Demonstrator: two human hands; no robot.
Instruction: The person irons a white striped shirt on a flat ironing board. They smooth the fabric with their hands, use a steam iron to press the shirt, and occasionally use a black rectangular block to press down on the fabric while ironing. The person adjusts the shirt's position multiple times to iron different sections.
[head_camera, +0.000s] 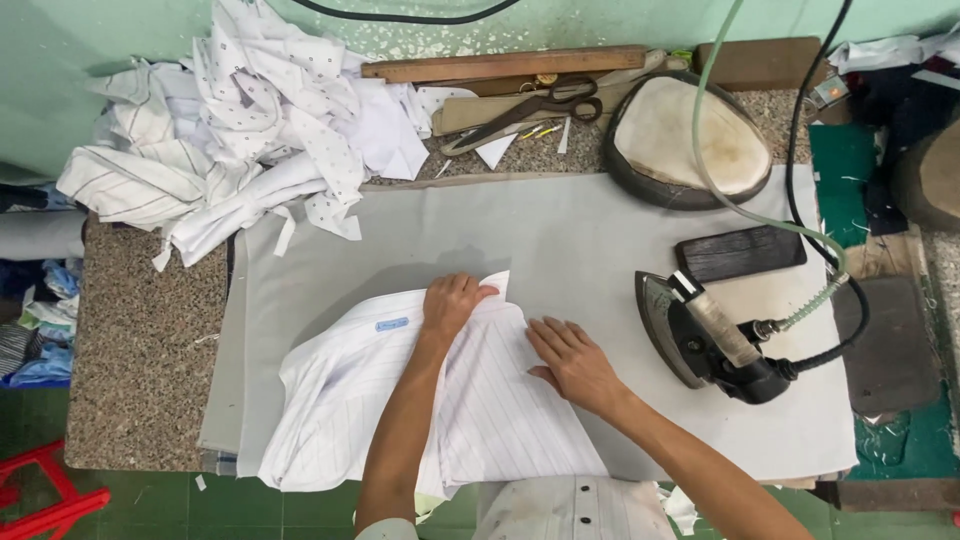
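Observation:
A white pinstriped shirt piece (350, 395) lies on the grey pressing cloth (560, 235), with a small blue label near its upper left. My left hand (452, 302) pinches the cloth's upper edge, fingers curled on a folded corner. To its right, my right hand (570, 358) lies flat with fingers spread on the fabric's right edge. A black steam iron (705, 340) rests on its side at the right of the cloth, about a hand's width from my right hand.
A heap of white fabric pieces (250, 130) sits at the back left. Large scissors (530, 108) and wooden sticks (505, 65) lie at the back. An oval pressing pad (690, 140), a dark block (740, 252), and the iron's hose and cord are on the right. Speckled stone counter (140, 350) at left.

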